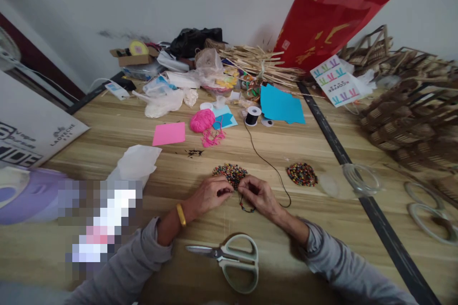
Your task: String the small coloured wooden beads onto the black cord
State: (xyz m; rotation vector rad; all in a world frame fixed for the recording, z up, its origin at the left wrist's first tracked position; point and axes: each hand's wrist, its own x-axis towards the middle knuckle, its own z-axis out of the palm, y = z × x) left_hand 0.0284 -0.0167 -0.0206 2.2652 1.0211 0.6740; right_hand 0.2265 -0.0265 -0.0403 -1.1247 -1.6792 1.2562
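Beside a pile of small multicoloured beads, my left hand is pinched closed; whatever sits between its fingertips is too small to make out. Close to it, my right hand pinches a thin black cord. A short loop with a few strung beads hangs below the right fingers. From there the cord runs across the table to a black spool with white ends. Scissors with pale handles lie in front of both hands, blades pointing left.
A coil of strung beads lies to the right, near clear tubing rings. Pink yarn, pink paper and blue sheets lie farther back. Woven baskets stand at right, a red bag behind.
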